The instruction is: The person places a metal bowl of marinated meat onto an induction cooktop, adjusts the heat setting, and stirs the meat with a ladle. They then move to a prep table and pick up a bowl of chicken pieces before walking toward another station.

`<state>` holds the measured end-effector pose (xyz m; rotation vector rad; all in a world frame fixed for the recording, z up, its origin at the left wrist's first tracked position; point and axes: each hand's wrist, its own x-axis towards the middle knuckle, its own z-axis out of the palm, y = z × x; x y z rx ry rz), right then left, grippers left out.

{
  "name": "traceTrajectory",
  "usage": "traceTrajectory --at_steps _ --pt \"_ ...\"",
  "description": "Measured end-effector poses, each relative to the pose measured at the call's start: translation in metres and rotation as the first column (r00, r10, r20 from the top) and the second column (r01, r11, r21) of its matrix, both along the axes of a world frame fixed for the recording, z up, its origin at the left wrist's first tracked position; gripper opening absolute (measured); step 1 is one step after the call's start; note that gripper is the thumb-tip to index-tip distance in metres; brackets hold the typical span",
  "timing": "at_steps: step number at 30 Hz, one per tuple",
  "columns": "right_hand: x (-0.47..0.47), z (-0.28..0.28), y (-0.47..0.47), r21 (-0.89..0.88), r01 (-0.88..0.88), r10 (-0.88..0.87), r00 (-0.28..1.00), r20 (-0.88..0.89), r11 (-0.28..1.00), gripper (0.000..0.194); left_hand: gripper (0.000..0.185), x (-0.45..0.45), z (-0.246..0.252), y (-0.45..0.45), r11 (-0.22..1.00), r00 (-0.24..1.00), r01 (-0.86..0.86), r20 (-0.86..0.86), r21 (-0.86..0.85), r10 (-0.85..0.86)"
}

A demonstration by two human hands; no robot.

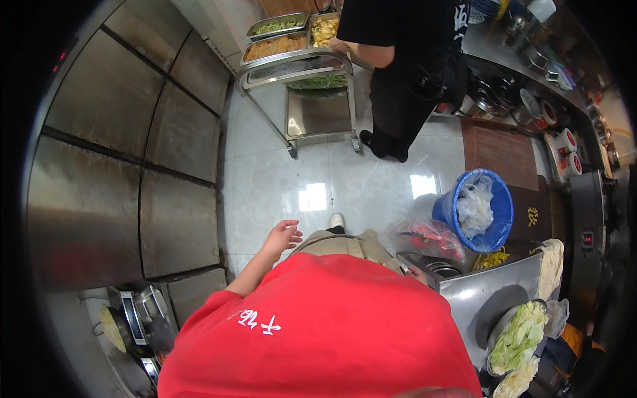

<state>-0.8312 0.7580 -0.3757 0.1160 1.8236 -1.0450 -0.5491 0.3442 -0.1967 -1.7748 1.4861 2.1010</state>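
My left hand (286, 236) hangs beside my hip over the tiled floor, its fingers loosely bent and apart with nothing in them. My right hand (417, 275) shows only in part past the edge of my red shirt (323, 318). It is beside the corner of a stainless steel table (468, 293), near a small greyish object (405, 268) that is too small to identify. Whether those fingers grip it is hidden. On the table sits a round metal bowl (492, 336) heaped with torn cabbage leaves (520, 331).
A co-worker in black (413, 64) stands ahead, one hand at a steel trolley (293, 67) bearing several food trays. A blue lined bin (503, 231) and a plastic bag with red contents (430, 239) are at right. Steel cabinet doors (94, 184) line the left.
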Motion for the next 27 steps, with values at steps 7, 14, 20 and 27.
traceTrajectory --at_steps 7,14,20,27 --pt "-0.047 -0.015 -0.057 -0.055 -0.012 0.004 0.989 -0.145 0.998 0.039 0.034 -0.044 -0.035 -0.075 0.998 0.999 0.032 0.003 0.052 -0.032" --pt "-0.102 0.03 -0.118 -0.112 0.156 -0.171 0.976 -0.138 0.981 0.039 0.041 -0.089 -0.084 -0.153 0.98 0.979 0.2 -0.023 -0.02 -0.2" --pt "-0.114 0.027 -0.141 -0.034 0.13 -0.134 0.965 -0.225 0.991 0.041 0.037 -0.113 -0.104 -0.194 0.975 0.975 0.22 0.011 -0.023 -0.22" --pt "-0.157 0.038 -0.161 0.061 -0.098 0.108 0.978 -0.18 0.993 0.045 0.037 -0.064 -0.158 -0.186 0.961 0.975 0.222 0.051 -0.163 -0.217"
